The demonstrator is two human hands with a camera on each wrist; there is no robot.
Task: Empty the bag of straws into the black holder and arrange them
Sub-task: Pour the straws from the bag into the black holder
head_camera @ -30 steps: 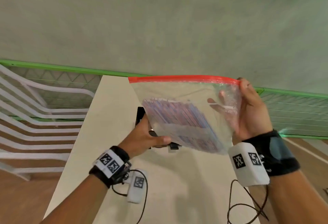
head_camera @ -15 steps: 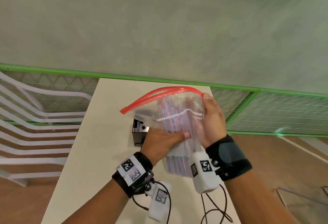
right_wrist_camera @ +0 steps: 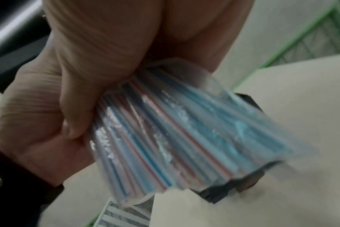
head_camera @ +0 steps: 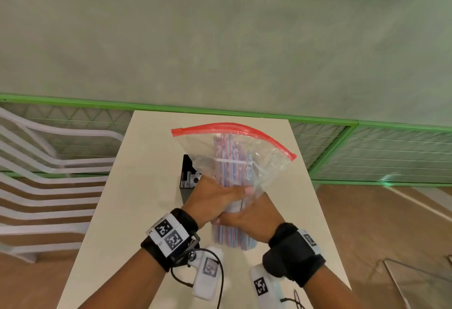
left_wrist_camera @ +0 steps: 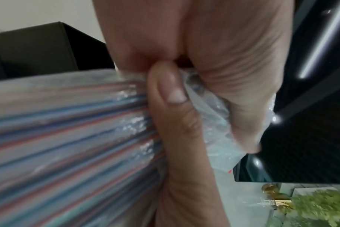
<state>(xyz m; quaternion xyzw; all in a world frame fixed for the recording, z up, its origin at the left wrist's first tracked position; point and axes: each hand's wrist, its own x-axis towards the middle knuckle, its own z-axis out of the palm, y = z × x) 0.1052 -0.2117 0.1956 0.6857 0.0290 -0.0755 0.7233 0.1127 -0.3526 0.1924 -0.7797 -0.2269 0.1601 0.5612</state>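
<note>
A clear zip bag point(head_camera: 266, 162) with a red seal point(head_camera: 230, 127) stands upright above the table, seal uppermost. Inside is a bundle of red, blue and white straws point(head_camera: 231, 162). My left hand point(head_camera: 234, 190) grips the bundle through the plastic at mid-height, thumb point(left_wrist_camera: 171, 92) pressed on the bag point(left_wrist_camera: 210, 122) beside the straws point(left_wrist_camera: 68, 138). My right hand point(head_camera: 227, 220) grips lower down, wrapped round the bagged straws point(right_wrist_camera: 175, 130). The black holder point(head_camera: 188, 174) stands on the table just behind and left of the bag, partly hidden by it.
The cream table point(head_camera: 146, 186) is narrow, with edges close on both sides. A green mesh railing point(head_camera: 367, 152) runs behind it, and white slatted chairs point(head_camera: 49, 174) stand to the left. Cables and white wrist devices point(head_camera: 208, 274) hang near the table's front.
The bag has turned from flat and sideways to upright. My right hand has left the red seal and dropped to the lower bundle, and both hands have closed in round the straws.
</note>
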